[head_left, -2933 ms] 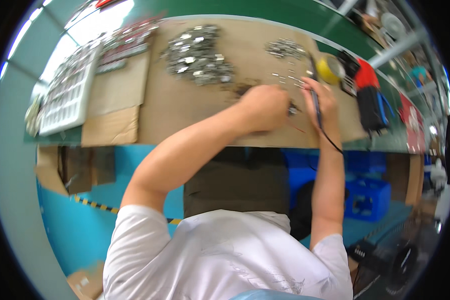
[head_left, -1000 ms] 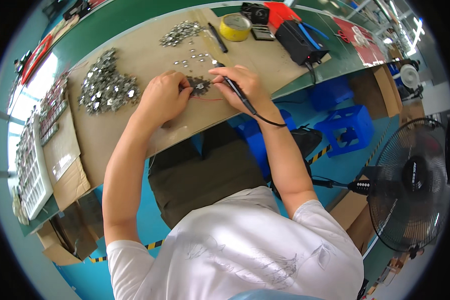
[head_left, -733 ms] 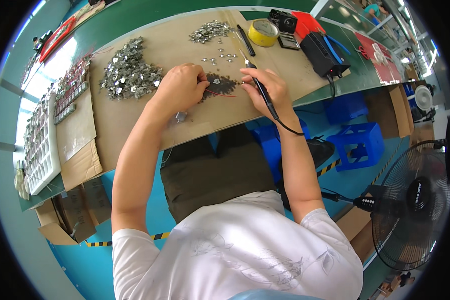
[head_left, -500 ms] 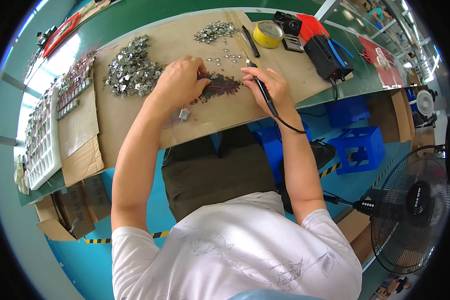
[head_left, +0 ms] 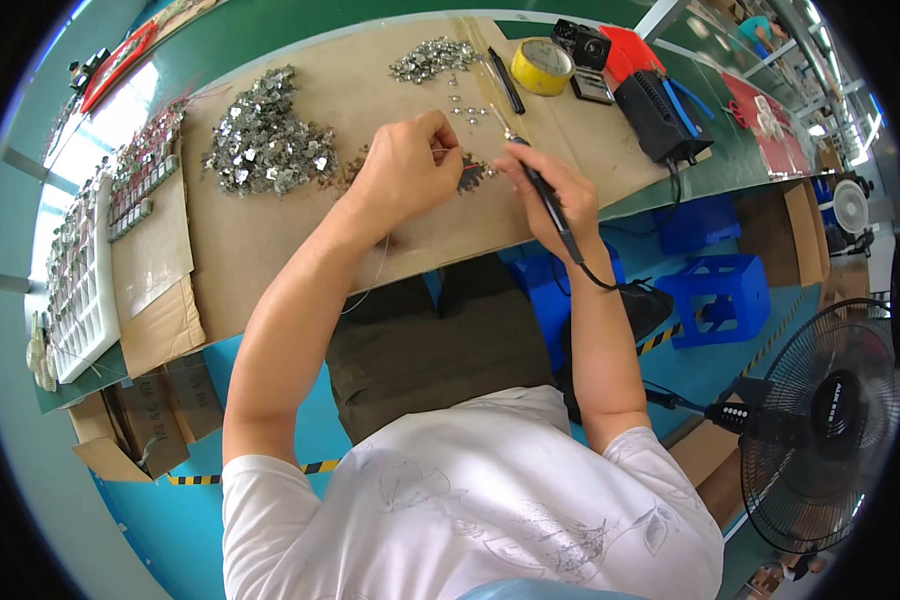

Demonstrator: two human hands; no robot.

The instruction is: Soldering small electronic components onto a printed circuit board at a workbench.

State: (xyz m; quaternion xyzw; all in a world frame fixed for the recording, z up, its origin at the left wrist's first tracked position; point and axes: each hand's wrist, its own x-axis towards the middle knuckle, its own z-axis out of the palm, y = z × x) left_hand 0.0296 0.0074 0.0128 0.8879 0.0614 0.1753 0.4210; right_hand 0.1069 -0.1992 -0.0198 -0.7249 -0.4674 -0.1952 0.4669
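Observation:
My left hand (head_left: 410,165) is closed above the cardboard-covered table, its fingertips pinched on a thin silvery wire (head_left: 381,262) that trails down past the table's near edge. Whatever else it may hold is hidden by the fingers. A short bit of red wire (head_left: 471,166) shows just right of the fingertips, over a dark scorched patch. My right hand (head_left: 565,195) grips a black soldering iron (head_left: 538,180) like a pen, tip pointing up and away. Several small metal pieces (head_left: 470,112) lie beyond the hands.
A large heap of metal tabs (head_left: 270,135) lies left, a smaller pile (head_left: 435,60) at the back. Yellow tape (head_left: 540,68), a black pen-like tool (head_left: 506,82) and a black box (head_left: 658,115) stand right. Motors with wires (head_left: 142,185) fill the far left. A fan (head_left: 820,420) stands right.
My left hand has moved right and lifted slightly, and a trailing silvery wire now shows. The small motor seen below it is out of sight. My right hand has shifted slightly right and nearer.

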